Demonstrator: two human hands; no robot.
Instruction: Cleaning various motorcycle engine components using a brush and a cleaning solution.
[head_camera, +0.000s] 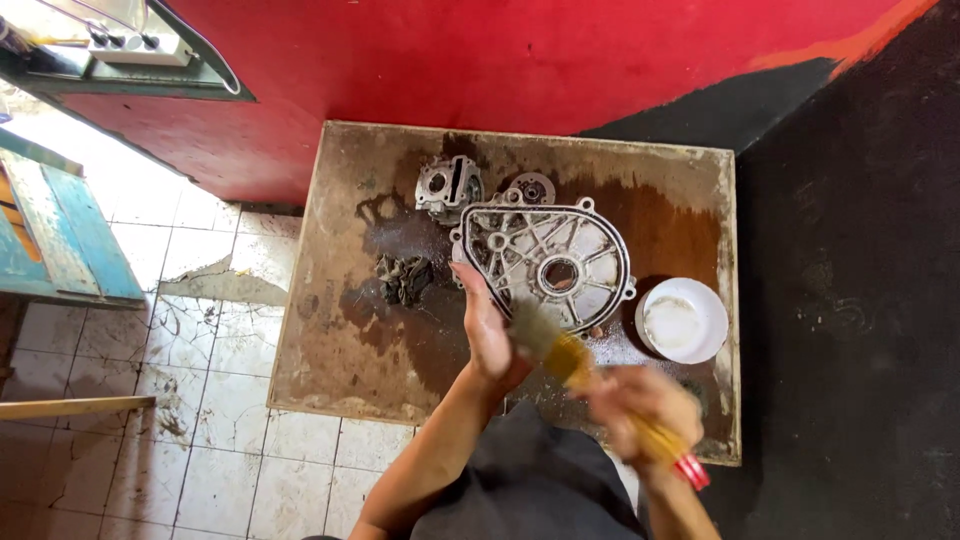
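While the person's left hand (487, 330) lies open, palm against the near edge of the grey cast-metal engine cover (545, 260), the right hand (640, 405) is closed around the handle of a yellow-handled paintbrush with a red end (600, 385); bristles sit just at the cover's near rim, motion-blurred. Cover lies flat, ribbed inner side up, mid-board on the stained, wet wooden board (330, 330). Progress judgement: brushing looks mid-way. Cover ribs read fairly bright, but dark wet patches spread round it and grime shows on the board, so cleaning seems partly done, not finished. Beyond the cover, touching or nearly so, a smaller grey metal cylinder block (448, 187) and a small round metal part (532, 187); can't tell whether these are cleaned. A dark crumpled rag-like lump (404, 278) sits left of the cover, apart. A white round plastic bowl (682, 320) sits just right of it, contents unclear.
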